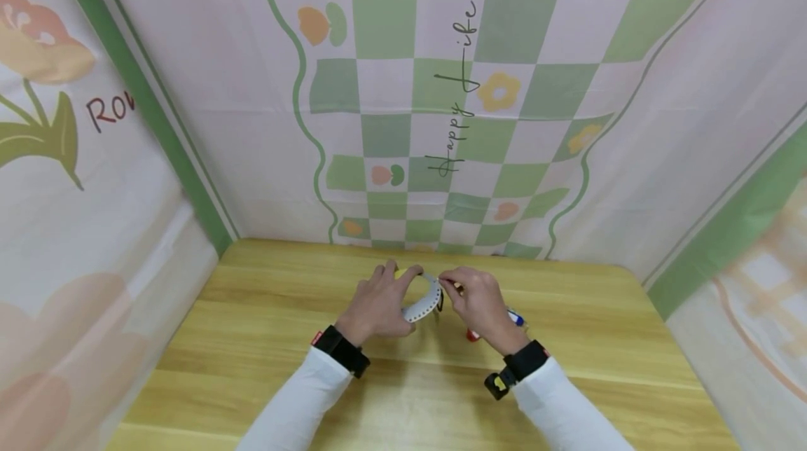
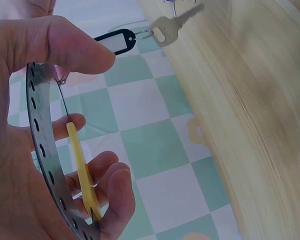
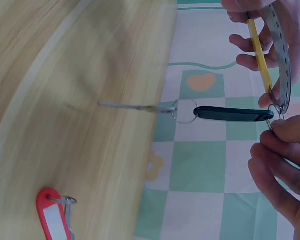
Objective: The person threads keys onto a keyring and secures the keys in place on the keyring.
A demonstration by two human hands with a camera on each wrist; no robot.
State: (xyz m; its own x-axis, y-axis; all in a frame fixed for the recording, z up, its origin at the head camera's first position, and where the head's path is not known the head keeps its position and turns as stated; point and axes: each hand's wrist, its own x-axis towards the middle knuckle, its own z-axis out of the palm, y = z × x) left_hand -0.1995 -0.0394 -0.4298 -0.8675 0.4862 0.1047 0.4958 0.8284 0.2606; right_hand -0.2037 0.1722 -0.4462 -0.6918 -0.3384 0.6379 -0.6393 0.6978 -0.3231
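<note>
My left hand grips a curved grey metal plate with a row of holes along its edge. A yellow bar spans the plate's inner side, by the fingers. My right hand pinches a small metal ring between thumb and forefinger, right at one end of the plate. From that ring hangs a black key tag with a white label. A silver key is joined to the tag's other end by a second ring.
On the wooden table, a red key tag with a key lies beneath my right forearm. A blue tag sits beside it. A patterned cloth hangs behind the table's far edge, with more cloth at both sides.
</note>
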